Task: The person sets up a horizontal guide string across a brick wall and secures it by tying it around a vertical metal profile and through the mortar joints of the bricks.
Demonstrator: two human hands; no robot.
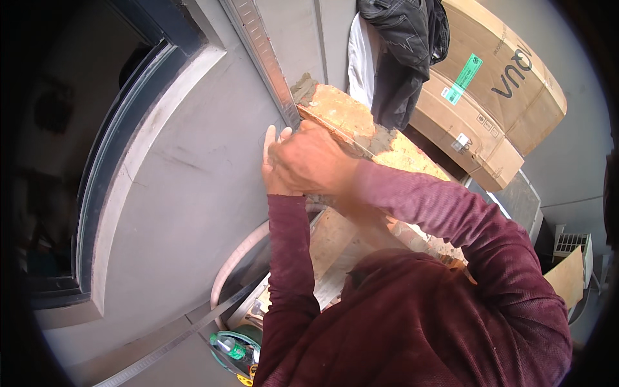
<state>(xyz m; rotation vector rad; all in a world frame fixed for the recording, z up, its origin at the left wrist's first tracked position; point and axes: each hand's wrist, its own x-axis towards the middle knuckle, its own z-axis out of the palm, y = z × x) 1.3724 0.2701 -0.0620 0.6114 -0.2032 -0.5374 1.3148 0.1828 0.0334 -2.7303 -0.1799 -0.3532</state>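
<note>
The grey wall (187, 161) takes up my left side, with a dark window (129, 155) set in it farther left; it bounds my reach there. Far right, a big cardboard box (483, 90) sits behind the brick ledge (342, 106), probably parked there to keep it off my working side, though it limits room beyond. The ledge runs from the wall toward the right, patched on top with grey mortar. A dark jacket (400, 45) hangs over the ledge's far side, close to the box. The metal strip (261, 55) lies along the wall, its near end just at my hands where the wall meets the ledge; I'd judge it is set in that corner as an edge to line up against. My left hand (274, 161) has a couple of fingers stretched up beside the wall, and my right hand (316, 158) is curled across it, likely to work close into the corner. The right covers most of the left, so I cannot tell whether either grip is closed on the strip or anything else. Near left, a pale hose (222, 280) curves by my sleeve, above a green bottle (236, 351).
</note>
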